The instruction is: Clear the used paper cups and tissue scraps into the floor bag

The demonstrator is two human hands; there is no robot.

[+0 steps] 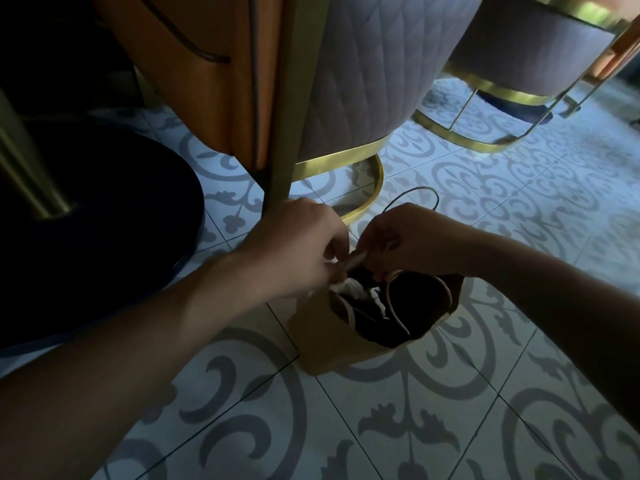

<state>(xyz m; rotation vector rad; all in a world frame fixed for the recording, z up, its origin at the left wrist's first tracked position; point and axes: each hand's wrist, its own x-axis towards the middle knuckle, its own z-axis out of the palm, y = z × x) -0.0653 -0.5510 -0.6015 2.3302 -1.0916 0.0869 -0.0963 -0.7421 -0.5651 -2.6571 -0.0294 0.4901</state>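
Observation:
A brown paper bag (pixel 332 344) stands open on the patterned tile floor. White tissue scraps (pixel 349 289) and the pale rim of a paper cup (pixel 349 315) show inside its dark mouth. My left hand (pixel 294 247) and my right hand (pixel 412 237) meet just above the bag's far edge. Between their fingertips they pinch a small pale rolled piece (pixel 356 259); I cannot tell whether it is tissue or the bag's handle. A thin cord handle (pixel 415 192) loops up behind my right hand.
A gold table leg (pixel 287 140) and a quilted grey chair with a gold base (pixel 367 188) stand just behind the bag. An orange seat (pixel 207 74) is to the left, a dark round base (pixel 104 216) further left. A second chair (pixel 502 98) sits at back right.

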